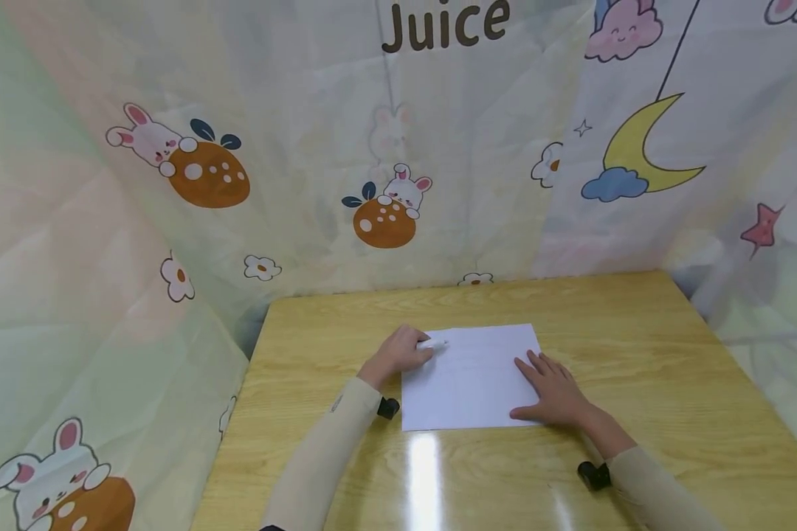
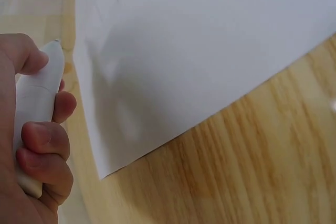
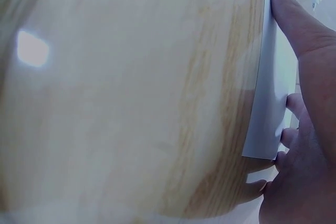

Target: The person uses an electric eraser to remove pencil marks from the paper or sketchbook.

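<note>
A white sheet of paper (image 1: 468,380) lies flat on the wooden table. Over its upper left part, my left hand (image 1: 400,350) grips a thick white pen-like tool (image 1: 436,344) with a tapered, narrow tip. The left wrist view shows the fingers curled round the tool's body (image 2: 38,98), thumb near the tip; its exact kind is unclear. My right hand (image 1: 553,391) rests with spread fingers on the paper's right edge. In the right wrist view the thumb (image 3: 299,22) lies along the lower edge of the sheet.
The wooden tabletop (image 1: 637,332) extends around the sheet, with glare near the front. Behind and beside it hangs a printed cloth (image 1: 305,96) with rabbits, oranges and a moon. Small black devices (image 1: 388,408) sit at both wrists.
</note>
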The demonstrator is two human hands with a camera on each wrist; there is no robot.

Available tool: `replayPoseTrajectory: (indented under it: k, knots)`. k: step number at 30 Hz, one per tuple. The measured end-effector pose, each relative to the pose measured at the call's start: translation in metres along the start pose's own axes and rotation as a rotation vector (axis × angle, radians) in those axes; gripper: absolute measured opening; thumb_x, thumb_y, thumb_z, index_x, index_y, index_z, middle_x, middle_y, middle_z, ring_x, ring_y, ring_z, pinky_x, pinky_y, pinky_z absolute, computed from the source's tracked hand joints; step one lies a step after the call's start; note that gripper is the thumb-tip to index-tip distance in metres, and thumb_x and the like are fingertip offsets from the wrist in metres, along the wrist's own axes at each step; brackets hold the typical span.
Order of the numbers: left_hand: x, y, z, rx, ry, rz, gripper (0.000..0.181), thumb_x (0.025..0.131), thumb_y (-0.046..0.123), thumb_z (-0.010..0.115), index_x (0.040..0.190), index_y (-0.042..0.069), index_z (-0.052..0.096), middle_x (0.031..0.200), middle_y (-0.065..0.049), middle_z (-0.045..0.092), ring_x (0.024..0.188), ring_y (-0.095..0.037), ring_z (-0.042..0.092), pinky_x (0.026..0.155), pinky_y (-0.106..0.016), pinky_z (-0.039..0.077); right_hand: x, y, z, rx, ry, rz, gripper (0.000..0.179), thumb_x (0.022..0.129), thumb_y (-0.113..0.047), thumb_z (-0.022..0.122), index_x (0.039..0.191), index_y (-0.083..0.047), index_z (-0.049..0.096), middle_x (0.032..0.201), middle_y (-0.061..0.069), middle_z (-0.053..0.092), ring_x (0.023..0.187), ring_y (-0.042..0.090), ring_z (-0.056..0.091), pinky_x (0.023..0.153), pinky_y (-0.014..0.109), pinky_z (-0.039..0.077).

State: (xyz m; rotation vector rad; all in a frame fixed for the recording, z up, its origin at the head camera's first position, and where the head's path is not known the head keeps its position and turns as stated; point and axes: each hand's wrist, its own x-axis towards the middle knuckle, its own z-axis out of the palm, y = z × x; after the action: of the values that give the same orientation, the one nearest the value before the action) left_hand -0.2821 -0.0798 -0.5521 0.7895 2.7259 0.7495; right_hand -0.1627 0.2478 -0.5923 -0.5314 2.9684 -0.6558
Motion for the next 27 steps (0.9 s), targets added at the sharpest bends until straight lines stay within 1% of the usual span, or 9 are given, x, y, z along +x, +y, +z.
replayPoseTrajectory:
  k: [4, 7, 11, 15, 17, 20, 25, 27]
  knots:
    - [-0.011, -0.005, 0.002, -0.014, -0.011, -0.028, 0.02, 0.089, 0.023, 0.062, 0.097, 0.009, 0.074, 0.061, 0.003, 0.052, 0.047, -0.008, 0.042, 0.044, -0.023, 0.035, 0.0, -0.002, 0.007, 0.0, -0.019, -0.007, 0.104, 0.073, -0.067, 0.07, 0.149, -0.003, 0.037, 0.153, 0.027, 0.024, 0.138, 0.049, 0.018, 0.104, 0.067, 0.014]
    - [-0.015, -0.009, 0.004, 0.003, -0.006, -0.019, 0.024, 0.089, 0.023, 0.062, 0.103, 0.008, 0.074, 0.061, 0.002, 0.053, 0.046, -0.008, 0.041, 0.045, -0.023, 0.035, 0.001, -0.004, 0.011, 0.002, -0.026, -0.008, 0.105, 0.073, -0.069, 0.069, 0.149, -0.004, 0.037, 0.153, 0.027, 0.024, 0.138, 0.049, 0.018, 0.104, 0.067, 0.014]
    - [-0.013, -0.008, 0.005, 0.009, 0.005, 0.004, 0.03, 0.09, 0.026, 0.06, 0.111, 0.008, 0.073, 0.069, 0.004, 0.057, 0.049, -0.008, 0.042, 0.048, -0.023, 0.037, 0.001, -0.003, 0.009, 0.006, -0.014, -0.005, 0.104, 0.073, -0.068, 0.07, 0.148, -0.004, 0.038, 0.153, 0.027, 0.024, 0.138, 0.049, 0.018, 0.104, 0.068, 0.014]
    - [-0.009, -0.003, 0.005, -0.016, 0.008, 0.008, 0.032, 0.092, 0.029, 0.06, 0.114, 0.009, 0.07, 0.083, 0.003, 0.062, 0.054, -0.009, 0.048, 0.051, -0.024, 0.041, 0.0, 0.001, 0.007, -0.008, -0.009, -0.004, 0.105, 0.073, -0.067, 0.071, 0.149, -0.003, 0.037, 0.153, 0.027, 0.023, 0.138, 0.049, 0.018, 0.104, 0.067, 0.014]
    - [-0.008, -0.001, 0.004, -0.021, 0.016, 0.005, 0.032, 0.092, 0.031, 0.06, 0.114, 0.009, 0.07, 0.086, 0.003, 0.063, 0.057, -0.009, 0.05, 0.053, -0.024, 0.042, 0.0, 0.003, 0.006, -0.011, -0.007, -0.005, 0.105, 0.073, -0.067, 0.07, 0.149, -0.003, 0.036, 0.153, 0.027, 0.023, 0.138, 0.049, 0.017, 0.104, 0.067, 0.014]
    - [-0.006, 0.001, 0.004, -0.012, 0.026, 0.019, 0.031, 0.093, 0.03, 0.061, 0.113, 0.009, 0.07, 0.083, 0.003, 0.062, 0.056, -0.009, 0.049, 0.053, -0.024, 0.042, 0.0, 0.006, 0.005, -0.012, -0.013, -0.002, 0.105, 0.073, -0.068, 0.07, 0.15, -0.004, 0.036, 0.154, 0.026, 0.022, 0.139, 0.049, 0.017, 0.104, 0.066, 0.013]
    - [-0.007, 0.0, 0.007, -0.013, 0.036, 0.078, 0.025, 0.094, 0.025, 0.062, 0.108, 0.007, 0.072, 0.069, 0.004, 0.057, 0.049, -0.007, 0.044, 0.047, -0.022, 0.039, -0.002, 0.005, 0.004, -0.017, 0.0, -0.005, 0.104, 0.073, -0.067, 0.071, 0.149, -0.004, 0.037, 0.153, 0.027, 0.024, 0.138, 0.049, 0.019, 0.103, 0.067, 0.014]
    - [-0.008, -0.002, 0.008, -0.019, 0.04, 0.085, 0.023, 0.093, 0.024, 0.063, 0.105, 0.007, 0.073, 0.065, 0.004, 0.055, 0.047, -0.007, 0.043, 0.045, -0.022, 0.038, -0.002, 0.004, 0.004, -0.014, 0.005, -0.012, 0.104, 0.073, -0.066, 0.071, 0.148, -0.003, 0.038, 0.152, 0.028, 0.025, 0.137, 0.05, 0.019, 0.103, 0.067, 0.015]
